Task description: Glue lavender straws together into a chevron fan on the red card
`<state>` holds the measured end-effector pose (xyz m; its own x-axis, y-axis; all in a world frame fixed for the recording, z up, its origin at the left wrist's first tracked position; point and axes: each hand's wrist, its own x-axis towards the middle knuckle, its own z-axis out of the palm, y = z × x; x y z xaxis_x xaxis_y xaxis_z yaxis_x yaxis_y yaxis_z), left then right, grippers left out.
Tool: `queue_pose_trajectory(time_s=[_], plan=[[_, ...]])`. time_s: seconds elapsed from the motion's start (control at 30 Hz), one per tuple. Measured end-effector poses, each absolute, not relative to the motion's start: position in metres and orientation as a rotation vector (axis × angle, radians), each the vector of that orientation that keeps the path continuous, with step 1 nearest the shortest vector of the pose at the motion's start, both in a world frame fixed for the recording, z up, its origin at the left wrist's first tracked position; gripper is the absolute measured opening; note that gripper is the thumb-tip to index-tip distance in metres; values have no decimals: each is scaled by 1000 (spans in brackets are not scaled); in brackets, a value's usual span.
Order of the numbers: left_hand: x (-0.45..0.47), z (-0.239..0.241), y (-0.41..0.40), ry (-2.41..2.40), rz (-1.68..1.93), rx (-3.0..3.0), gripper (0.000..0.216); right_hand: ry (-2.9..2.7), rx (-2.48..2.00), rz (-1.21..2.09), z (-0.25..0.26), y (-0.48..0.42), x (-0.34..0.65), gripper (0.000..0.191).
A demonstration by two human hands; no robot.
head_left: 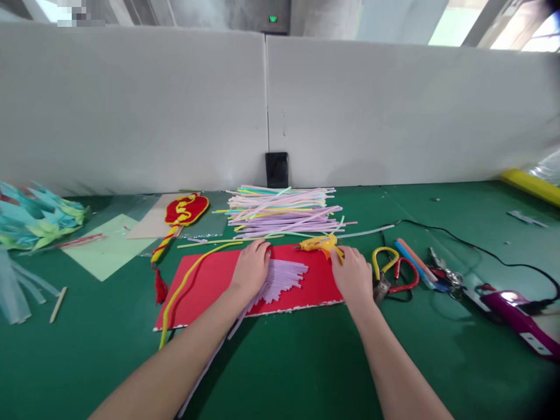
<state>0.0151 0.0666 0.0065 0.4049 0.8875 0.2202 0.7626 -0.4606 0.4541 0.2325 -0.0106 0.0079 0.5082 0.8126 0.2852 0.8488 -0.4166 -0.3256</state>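
My left hand [252,267] is closed over a lavender pipe-cleaner piece [282,280], whose strips fan out in stepped rows to the right. Long lavender stems trail from it under my left forearm. Beneath lies a red board [205,280] with a ragged white front edge. My right hand [353,273] grips the handle of a yellow hot glue gun [317,243], its nozzle pointing left above the board. A yellow pipe cleaner [188,274] curves across the board's left side.
Behind the board lies a pile of pastel pipe cleaners [284,210]. A phone [277,169] leans on the white partition. Red-and-yellow-handled pliers [385,283], keys [452,279] and a purple device [520,321] lie right. A red fan ornament [186,210] and teal paper leaves [39,216] sit left.
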Motion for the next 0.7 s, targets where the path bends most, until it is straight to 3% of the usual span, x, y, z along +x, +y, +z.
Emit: queue_pose_trajectory(time_s=[0.27, 0.7], plan=[[17, 3, 64, 1476, 624, 2468, 37, -1502, -2354, -18, 5, -12, 240, 31], [16, 5, 59, 1516, 672, 2496, 38, -1360, -2261, -291, 42, -17, 248, 37]])
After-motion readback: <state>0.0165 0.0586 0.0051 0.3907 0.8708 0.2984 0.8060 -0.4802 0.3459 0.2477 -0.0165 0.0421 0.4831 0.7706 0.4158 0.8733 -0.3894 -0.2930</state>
